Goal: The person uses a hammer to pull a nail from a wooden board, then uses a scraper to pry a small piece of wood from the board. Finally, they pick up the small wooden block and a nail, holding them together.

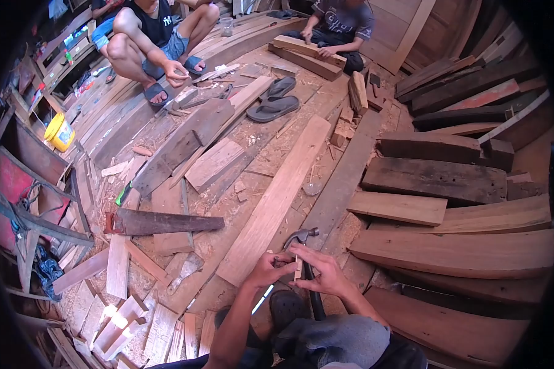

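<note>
A small, narrow piece of wood (298,269) with dark marks on it stands between my two hands, above my lap. My left hand (272,269) is closed, its fingertips against the piece's left side. From the right, my right hand (319,270) pinches the piece between thumb and fingers. Just beyond and beneath them lies a claw hammer (304,236), its dark handle running under my right hand toward me. A thin white strip (262,299) shows below my left wrist. A long pale plank (277,200) stretches away in front of my hands.
A handsaw (166,222) lies to the left among offcuts and shavings. Heavy timbers (455,252) are stacked along the right. Dark sandals (273,108) rest farther ahead. One person (151,37) squats at the back left; another (338,31) sits behind a wooden block (308,50). A yellow bucket (60,131) stands far left.
</note>
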A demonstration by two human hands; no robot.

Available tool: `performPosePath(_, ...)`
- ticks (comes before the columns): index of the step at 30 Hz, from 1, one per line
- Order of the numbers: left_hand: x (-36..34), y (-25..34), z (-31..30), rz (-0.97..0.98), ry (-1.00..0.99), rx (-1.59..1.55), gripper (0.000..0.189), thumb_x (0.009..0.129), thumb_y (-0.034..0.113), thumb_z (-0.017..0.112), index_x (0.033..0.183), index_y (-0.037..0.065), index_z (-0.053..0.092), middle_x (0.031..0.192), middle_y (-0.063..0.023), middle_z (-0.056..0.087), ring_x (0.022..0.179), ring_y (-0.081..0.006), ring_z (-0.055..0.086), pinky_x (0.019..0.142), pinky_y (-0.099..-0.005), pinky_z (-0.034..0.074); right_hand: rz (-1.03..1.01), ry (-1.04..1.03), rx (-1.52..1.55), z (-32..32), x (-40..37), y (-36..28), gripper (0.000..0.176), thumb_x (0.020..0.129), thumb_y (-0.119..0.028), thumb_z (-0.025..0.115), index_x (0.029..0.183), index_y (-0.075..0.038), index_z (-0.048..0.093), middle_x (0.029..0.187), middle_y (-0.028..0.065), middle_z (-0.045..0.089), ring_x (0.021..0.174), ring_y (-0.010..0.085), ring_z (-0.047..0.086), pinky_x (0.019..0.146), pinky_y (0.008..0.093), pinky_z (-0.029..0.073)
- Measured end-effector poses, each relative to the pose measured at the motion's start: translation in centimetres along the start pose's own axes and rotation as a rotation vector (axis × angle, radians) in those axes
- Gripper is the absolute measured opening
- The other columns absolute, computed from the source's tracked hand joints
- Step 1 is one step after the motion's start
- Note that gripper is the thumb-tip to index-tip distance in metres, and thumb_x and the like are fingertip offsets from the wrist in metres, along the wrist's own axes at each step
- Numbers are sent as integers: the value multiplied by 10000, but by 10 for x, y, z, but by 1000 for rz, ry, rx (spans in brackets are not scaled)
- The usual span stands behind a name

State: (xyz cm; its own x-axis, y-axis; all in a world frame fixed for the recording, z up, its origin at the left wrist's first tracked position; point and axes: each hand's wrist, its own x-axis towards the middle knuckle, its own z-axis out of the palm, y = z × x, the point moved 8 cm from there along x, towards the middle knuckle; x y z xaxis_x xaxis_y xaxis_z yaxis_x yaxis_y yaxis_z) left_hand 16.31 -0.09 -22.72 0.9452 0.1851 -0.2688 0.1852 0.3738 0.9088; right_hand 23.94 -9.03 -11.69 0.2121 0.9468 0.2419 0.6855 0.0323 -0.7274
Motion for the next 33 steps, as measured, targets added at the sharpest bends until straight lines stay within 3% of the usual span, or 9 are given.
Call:
performPosePath(3, 0, 9, 1, 111, 62, -6, 249, 827, 215, 753, 963, 8, 724, 715, 69, 584, 645, -13, 440, 549, -215, 335, 16, -1, 12, 3, -4, 2, 824, 670, -230, 839, 1380, -80, 449, 1322, 169, 545, 1156, 353, 575, 941, 396, 496)
performPosePath(13, 0, 13, -8, 121, 155, 111, 254, 772, 216, 796, 896, 2, 738, 683, 42, 573, 608, -34, 424, 545, -214, 335, 85, -3, -46, 9, -12, 14, 819, 678, -244, 834, 1382, -82, 447, 1325, 166, 543, 1158, 347, 575, 930, 390, 503)
performPosePath(15, -1, 9, -6, 38, 110, 185, 229, 835, 190, 740, 918, -21, 708, 781, 28, 608, 669, -34, 490, 587, -215, 386, 79, 15, -28, 9, -12, 14, 821, 676, -271, 840, 1376, -84, 455, 1319, 161, 550, 1160, 344, 575, 930, 391, 504)
performPosePath(18, 1, -2, -8, 50, 166, 32, 203, 834, 185, 746, 918, 2, 727, 684, 65, 556, 616, -21, 417, 533, -217, 334, 83, 33, 1, 8, -12, 13, 821, 673, -295, 846, 1365, -73, 466, 1308, 153, 562, 1161, 340, 577, 936, 391, 502)
performPosePath(27, 5, -14, -4, 54, 77, 59, 93, 888, 90, 662, 928, 7, 673, 711, 83, 542, 629, 12, 417, 529, -185, 317, 99, 22, 45, 9, -14, 14, 813, 651, -235, 875, 1333, -19, 487, 1271, 162, 590, 1145, 318, 599, 951, 378, 494)
performPosePath(33, 6, -23, -2, 44, 52, 1, 106, 913, 101, 621, 969, 15, 649, 754, 65, 559, 658, -7, 451, 585, -193, 364, 78, 41, 84, 12, -16, 15, 817, 665, -223, 856, 1361, -51, 464, 1295, 164, 570, 1168, 334, 578, 958, 390, 491)
